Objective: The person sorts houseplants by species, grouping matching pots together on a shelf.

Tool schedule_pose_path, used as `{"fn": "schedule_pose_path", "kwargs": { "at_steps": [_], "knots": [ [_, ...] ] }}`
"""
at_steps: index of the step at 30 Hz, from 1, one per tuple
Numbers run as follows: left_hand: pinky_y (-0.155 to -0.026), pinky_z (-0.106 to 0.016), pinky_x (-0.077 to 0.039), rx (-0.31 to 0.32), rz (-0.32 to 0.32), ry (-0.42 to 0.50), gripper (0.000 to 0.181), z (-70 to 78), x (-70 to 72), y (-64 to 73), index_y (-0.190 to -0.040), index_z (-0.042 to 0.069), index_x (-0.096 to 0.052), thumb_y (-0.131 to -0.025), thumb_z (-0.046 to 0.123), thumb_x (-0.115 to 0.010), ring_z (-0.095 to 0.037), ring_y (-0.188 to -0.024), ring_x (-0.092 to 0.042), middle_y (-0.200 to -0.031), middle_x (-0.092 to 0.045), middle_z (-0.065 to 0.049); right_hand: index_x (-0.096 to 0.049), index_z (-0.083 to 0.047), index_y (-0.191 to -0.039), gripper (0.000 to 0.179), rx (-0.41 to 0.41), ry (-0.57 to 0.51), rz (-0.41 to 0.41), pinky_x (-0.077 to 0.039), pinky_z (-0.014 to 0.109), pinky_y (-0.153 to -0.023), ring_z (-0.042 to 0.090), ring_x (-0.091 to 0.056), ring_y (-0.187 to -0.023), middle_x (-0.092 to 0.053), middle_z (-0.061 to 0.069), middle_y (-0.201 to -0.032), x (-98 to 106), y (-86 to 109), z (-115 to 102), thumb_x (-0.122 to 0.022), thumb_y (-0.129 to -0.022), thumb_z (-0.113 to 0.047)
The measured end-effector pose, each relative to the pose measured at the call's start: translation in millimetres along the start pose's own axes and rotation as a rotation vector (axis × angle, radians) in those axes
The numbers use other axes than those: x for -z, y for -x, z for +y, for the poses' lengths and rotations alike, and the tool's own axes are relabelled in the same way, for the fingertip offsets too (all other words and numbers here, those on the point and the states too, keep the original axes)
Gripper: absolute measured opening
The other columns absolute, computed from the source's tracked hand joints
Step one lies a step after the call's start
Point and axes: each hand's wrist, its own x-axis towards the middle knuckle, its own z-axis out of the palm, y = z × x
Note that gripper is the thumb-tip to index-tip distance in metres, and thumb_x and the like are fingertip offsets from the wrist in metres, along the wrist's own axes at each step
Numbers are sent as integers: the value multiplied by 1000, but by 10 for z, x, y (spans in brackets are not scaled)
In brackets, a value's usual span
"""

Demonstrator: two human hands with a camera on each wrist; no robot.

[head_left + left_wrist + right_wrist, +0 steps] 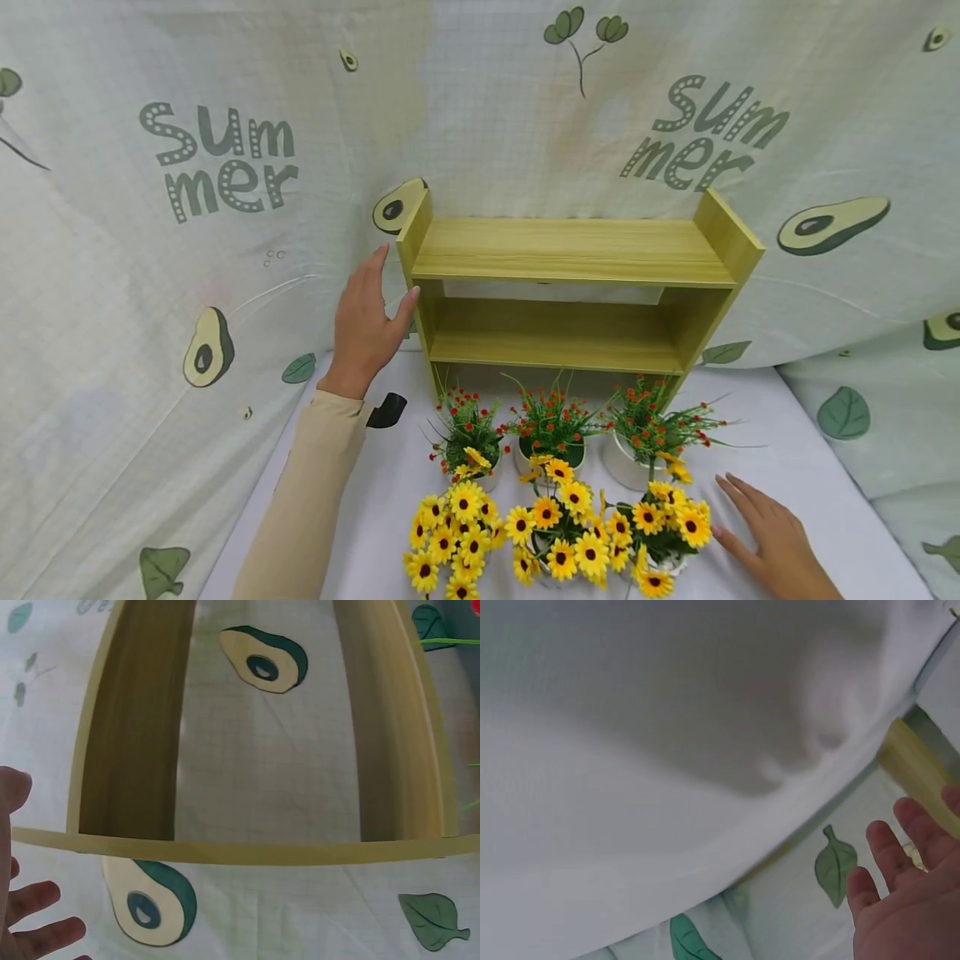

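Observation:
A two-tier wooden shelf (pixel 570 250) stands against the cloth backdrop. By its left side panel is my left hand (pixel 367 321), fingers extended and thumb apart; whether it touches the panel I cannot tell. In the left wrist view, the thumb (pixel 13 789) and fingertips show beside the shelf's edge (pixel 255 851). My right hand (pixel 772 537) is low over the white table, to the right of a yellow-flowered pot plant (pixel 667 525). Its fingers are spread and hold nothing, as the right wrist view also shows the hand (pixel 907 900).
Three red-flowered plants in white pots, including the middle one (pixel 551 425), line up before the shelf. Nearer stand more yellow flowers, at left (pixel 457 533) and middle (pixel 562 533). White cloth (pixel 810 417) covers the table. A printed backdrop (pixel 225 275) surrounds it.

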Motion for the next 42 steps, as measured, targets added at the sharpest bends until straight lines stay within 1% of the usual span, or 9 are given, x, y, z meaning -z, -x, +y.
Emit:
{"fn": "schedule_pose_path", "kwargs": {
  "at_steps": [3,6,11,15,23,26,33,38,42],
  "knots": [
    [-114,-60,-42,-27,22,-6,71,32,3,-63,-160,-1,-39,-103,31,-67,-42,-140,-51,-157,-50,-22,-61,5,-139,68,-3,-1,-25,-47,73,-87,51,-60,-118,-60,29,-139,0,19,-52,-82,-91,-38],
    [-114,-59,-43,-45,32,-12,70,53,10,-121,-159,-3,-40,-103,29,-66,-42,-140,-52,-156,-51,-23,-63,6,-137,69,23,-23,-4,-49,72,-85,51,-62,-115,-63,29,-136,-11,40,-95,-85,-87,-36],
    [-116,-55,-43,-50,11,-12,66,75,15,-216,-159,-2,-40,-105,26,-65,-38,-142,-51,-155,-51,-22,-65,6,-133,71,99,-80,54,-53,69,-83,49,-65,-111,-67,26,-133,-54,60,-161,-92,-79,-32],
    [-113,-55,-45,-45,0,19,61,86,6,-272,-158,-1,-42,-106,23,-64,-38,-137,-54,-152,-53,-21,-65,3,-134,76,105,-117,57,-55,66,-84,45,-65,-109,-68,20,-133,-88,67,-226,-95,-74,-33],
    [-104,-54,-52,-64,55,86,46,77,-64,-323,-151,-3,-51,-108,12,-60,-39,-126,-60,-143,-57,-24,-52,15,-141,93,-34,-260,-205,-47,75,-93,58,-58,-121,-59,37,-137,-38,61,-379,-92,-79,-41],
    [-98,-51,-57,-56,85,129,42,86,-93,-335,-148,-3,-54,-108,7,-58,-39,-120,-64,-140,-59,-25,-50,18,-142,95,-54,-299,-252,-46,75,-94,59,-57,-122,-57,39,-137,-59,77,-400,-92,-79,-40],
    [-82,-49,-63,-18,138,175,36,116,-145,-325,-144,-2,-59,-109,4,-57,-39,-107,-68,-134,-62,-24,-56,12,-140,90,-28,-311,-240,-57,55,-93,33,-65,-117,-65,22,-135,-142,110,-482,-94,-77,-40],
    [-78,-48,-63,-7,162,172,36,135,-180,-320,-143,-2,-60,-108,4,-59,-37,-107,-68,-133,-63,-23,-47,16,-144,89,-100,-431,-335,-54,62,-98,42,-61,-124,-60,30,-138,-126,70,-532,-89,-85,-36],
    [-77,-47,-62,-8,167,166,36,146,-205,-316,-144,-2,-60,-108,4,-60,-36,-107,-67,-132,-63,-23,-49,13,-146,84,-132,-475,-364,-56,52,-100,16,-61,-124,-61,25,-142,-104,37,-573,-87,-87,-34]
  ]
}}
